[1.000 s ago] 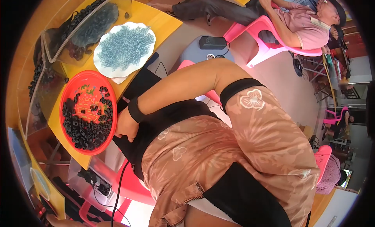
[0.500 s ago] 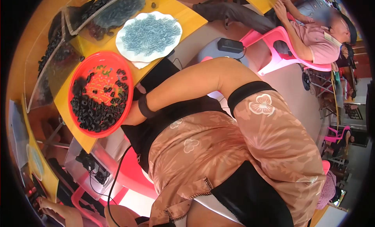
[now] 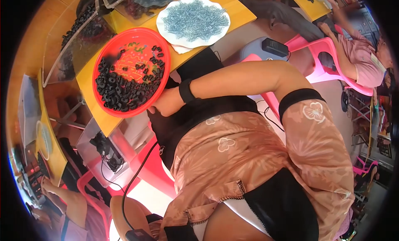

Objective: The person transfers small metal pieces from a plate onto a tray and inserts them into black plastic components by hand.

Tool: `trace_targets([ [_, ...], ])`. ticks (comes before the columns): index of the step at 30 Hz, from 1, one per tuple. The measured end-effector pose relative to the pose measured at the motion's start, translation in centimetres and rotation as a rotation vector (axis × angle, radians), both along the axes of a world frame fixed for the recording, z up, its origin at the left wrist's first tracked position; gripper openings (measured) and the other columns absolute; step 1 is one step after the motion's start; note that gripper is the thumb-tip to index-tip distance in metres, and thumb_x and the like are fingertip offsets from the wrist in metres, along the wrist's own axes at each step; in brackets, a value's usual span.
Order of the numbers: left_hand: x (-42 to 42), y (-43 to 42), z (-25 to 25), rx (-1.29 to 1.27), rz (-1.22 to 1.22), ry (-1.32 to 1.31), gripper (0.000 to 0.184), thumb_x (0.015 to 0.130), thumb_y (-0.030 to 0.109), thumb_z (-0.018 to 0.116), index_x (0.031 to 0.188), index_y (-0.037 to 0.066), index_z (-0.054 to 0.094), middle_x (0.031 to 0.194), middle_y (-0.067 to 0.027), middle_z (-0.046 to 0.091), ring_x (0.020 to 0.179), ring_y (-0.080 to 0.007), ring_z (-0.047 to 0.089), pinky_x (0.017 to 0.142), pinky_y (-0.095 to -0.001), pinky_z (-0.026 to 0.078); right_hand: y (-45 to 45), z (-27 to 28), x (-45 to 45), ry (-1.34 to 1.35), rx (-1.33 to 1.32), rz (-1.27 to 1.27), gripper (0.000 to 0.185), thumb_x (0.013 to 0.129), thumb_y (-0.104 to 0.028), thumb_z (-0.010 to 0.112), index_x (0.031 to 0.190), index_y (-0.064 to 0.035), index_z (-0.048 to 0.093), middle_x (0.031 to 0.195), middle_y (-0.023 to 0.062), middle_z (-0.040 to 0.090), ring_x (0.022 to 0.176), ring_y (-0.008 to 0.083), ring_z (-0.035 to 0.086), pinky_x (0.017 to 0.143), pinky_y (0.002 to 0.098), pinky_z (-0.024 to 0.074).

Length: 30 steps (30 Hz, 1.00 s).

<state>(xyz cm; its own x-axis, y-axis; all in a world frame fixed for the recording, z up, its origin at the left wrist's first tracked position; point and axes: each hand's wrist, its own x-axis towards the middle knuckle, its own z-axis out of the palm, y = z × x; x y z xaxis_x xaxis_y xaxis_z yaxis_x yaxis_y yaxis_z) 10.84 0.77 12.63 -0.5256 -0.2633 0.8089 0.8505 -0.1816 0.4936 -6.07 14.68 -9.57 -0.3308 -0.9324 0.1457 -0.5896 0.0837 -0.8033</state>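
Red tray (image 3: 139,36), loaded with small black pieces (image 3: 124,91), sits at the edge of the yellow desk (image 3: 239,10). White plate (image 3: 189,43) of clear beads (image 3: 195,19) near it. Right hand (image 3: 168,102) at tray's near rim; fingers partly hidden, cannot tell whether spread or pinching.

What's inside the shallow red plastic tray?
Small black plastic-looking pieces, mostly heaped to one side, and a multicoloured printed pattern. Beneath the heap, the red tray is covered.
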Motion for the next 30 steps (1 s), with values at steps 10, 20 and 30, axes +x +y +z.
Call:
trace_targets([
  [10,0.8,-0.8,0.1,-0.009,0.051,-0.011,0.020,0.091,0.012,0.050,0.106,-0.002,0.052,0.084,-0.0049,0.047,0.070,-0.0146,0.043,0.080,-0.0319,0.039,-0.4,5.2,2.1,-0.129,0.221,0.312,0.028,0.073,-0.001,0.055,0.100,0.0001,0.063,0.091,0.0171,0.065,0.086,0.0272,0.063,0.072,0.0365,0.0506],
  [20,2.3,-2.3,0.4,0.033,0.122,0.011,0.023,0.091,0.012,0.050,0.108,-0.003,0.051,0.084,-0.0053,0.045,0.069,-0.0145,0.041,0.081,-0.0328,0.038,1.0,15.4,-6.2,-0.264,0.544,0.077,0.020,0.085,-0.015,0.060,0.096,0.0009,0.066,0.075,0.0080,0.067,0.065,0.0151,0.065,0.053,0.0286,0.0499],
  [30,1.4,-2.3,2.0,0.142,0.122,-0.017,0.026,0.091,0.013,0.051,0.111,-0.004,0.051,0.085,-0.0056,0.043,0.068,-0.0145,0.039,0.082,-0.0336,0.037,-7.2,10.6,-14.8,0.493,0.451,-0.368,0.028,0.073,-0.015,0.076,0.099,-0.0064,0.068,0.085,0.0099,0.070,0.083,0.0288,0.067,0.074,0.0383,0.0525],
])
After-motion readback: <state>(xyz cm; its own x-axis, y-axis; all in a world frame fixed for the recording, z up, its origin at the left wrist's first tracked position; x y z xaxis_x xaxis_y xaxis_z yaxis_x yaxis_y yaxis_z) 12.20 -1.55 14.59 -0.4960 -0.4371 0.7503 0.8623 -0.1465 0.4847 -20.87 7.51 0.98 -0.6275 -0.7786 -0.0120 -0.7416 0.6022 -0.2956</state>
